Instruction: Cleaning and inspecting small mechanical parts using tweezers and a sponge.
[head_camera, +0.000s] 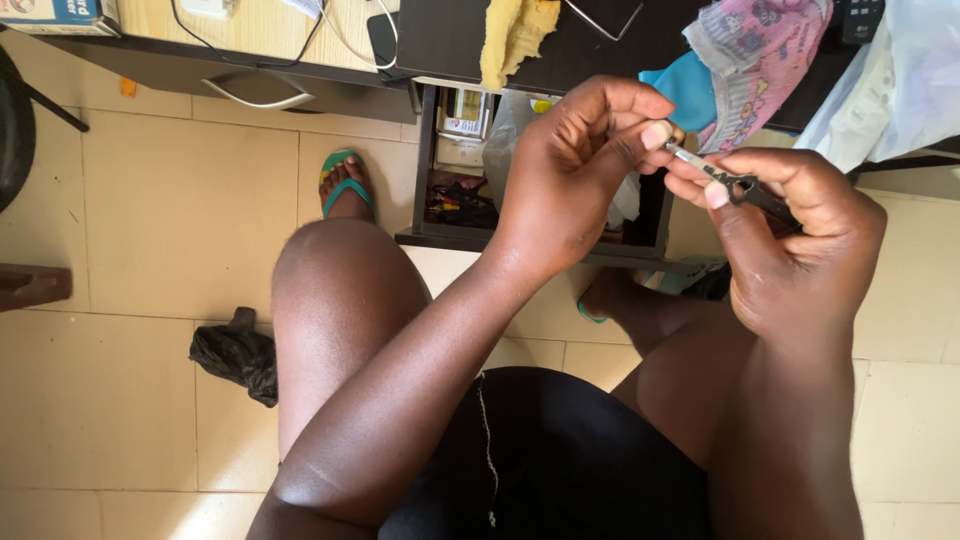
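Note:
My right hand (800, 245) grips a small dark tool with a thin metal blade (735, 186), like small scissors or a nail tool. Its metal tip touches the thumbnail of my left hand (575, 170), which is raised with fingers curled and holds nothing else. Both hands hover above my knees, in front of a dark desk (440, 40). I sit with bare legs and black shorts (560, 460).
An open shelf under the desk holds small boxes and clutter (460, 150). Patterned cloth (750, 50), a blue item and a white plastic bag (900, 80) lie at the upper right. A crumpled black bag (238, 355) lies on the tiled floor. Green flip-flop on my foot (345, 185).

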